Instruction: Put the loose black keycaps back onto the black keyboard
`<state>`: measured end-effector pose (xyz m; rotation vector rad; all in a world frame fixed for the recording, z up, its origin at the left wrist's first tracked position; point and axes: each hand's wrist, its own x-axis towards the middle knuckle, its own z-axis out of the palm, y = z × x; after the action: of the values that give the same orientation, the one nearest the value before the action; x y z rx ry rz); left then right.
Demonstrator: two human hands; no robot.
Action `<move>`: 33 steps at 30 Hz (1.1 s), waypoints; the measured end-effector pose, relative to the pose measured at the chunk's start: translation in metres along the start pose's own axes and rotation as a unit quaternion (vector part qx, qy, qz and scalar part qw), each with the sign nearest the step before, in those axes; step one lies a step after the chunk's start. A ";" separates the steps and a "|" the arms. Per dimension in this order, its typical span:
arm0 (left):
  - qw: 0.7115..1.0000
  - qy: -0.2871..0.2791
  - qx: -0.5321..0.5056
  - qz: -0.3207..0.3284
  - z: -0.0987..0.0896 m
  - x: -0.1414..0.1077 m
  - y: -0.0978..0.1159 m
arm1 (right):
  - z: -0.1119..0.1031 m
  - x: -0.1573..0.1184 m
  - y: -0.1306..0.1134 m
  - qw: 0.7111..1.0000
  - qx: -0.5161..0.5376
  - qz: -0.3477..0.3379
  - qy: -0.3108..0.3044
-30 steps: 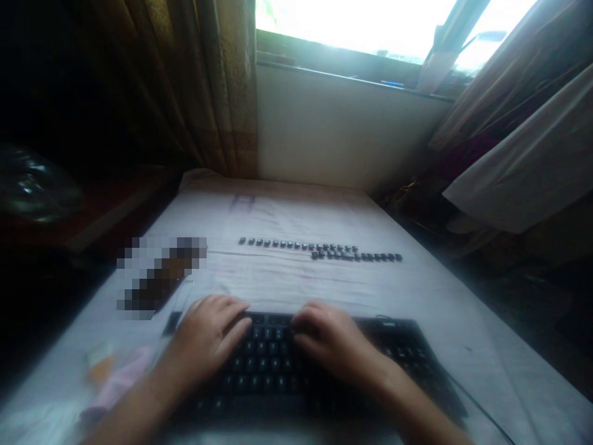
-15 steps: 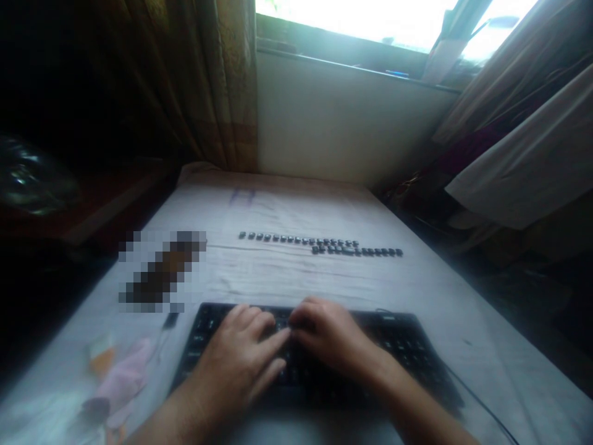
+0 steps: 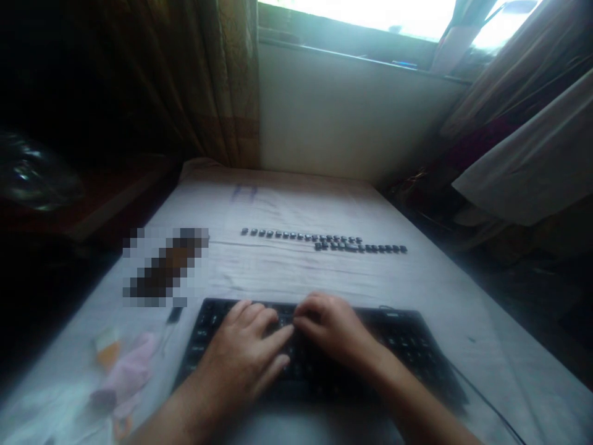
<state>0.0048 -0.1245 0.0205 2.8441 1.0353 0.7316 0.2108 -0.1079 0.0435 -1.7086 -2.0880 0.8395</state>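
A black keyboard (image 3: 403,352) lies on the pale cloth near the front. My left hand (image 3: 250,343) rests on its left half, palm down, fingers apart and slightly bent, holding nothing. Just to the right, my right hand (image 3: 327,321) is over the upper middle of the keyboard, its thumb and fingers brought together; whatever may be between the fingertips is too small to make out. Beyond the keyboard, several small dark keycaps (image 3: 301,236) stand in a line, with a second line of keycaps (image 3: 380,248) nearer and further right.
At the left lie a blurred-out dark and brown item (image 3: 167,266), a small black object (image 3: 175,314), a pink cloth (image 3: 132,371) and a brush-like orange and white item (image 3: 108,352). A cable (image 3: 486,402) runs off the keyboard's right side. Curtains and a window stand behind.
The whole view has shifted slightly, with things appearing a little higher and further right. Both hands keep nearly the same places on the keyboard.
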 end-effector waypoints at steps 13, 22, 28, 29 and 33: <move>1.000 -0.005 0.002 -0.014 0.002 0.000 0.002 | 0.002 0.003 -0.006 0.999 -0.044 0.014 -0.012; 0.998 0.003 -0.058 -0.035 0.004 -0.002 -0.001 | -0.006 0.003 0.004 0.998 0.056 0.015 -0.005; 0.999 0.000 -0.044 -0.027 0.003 -0.003 -0.006 | -0.008 0.000 0.003 0.997 0.079 0.019 -0.010; 0.999 0.001 -0.034 -0.027 0.003 -0.004 -0.009 | -0.010 0.000 0.002 0.996 0.083 0.019 -0.012; 0.999 0.019 0.028 -0.036 0.008 -0.010 -0.026 | -0.021 0.001 -0.001 0.997 0.071 0.020 -0.026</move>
<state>-0.0137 -0.1087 0.0042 2.8330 1.1760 0.7641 0.2220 -0.1021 0.0599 -1.6759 -1.9805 1.0303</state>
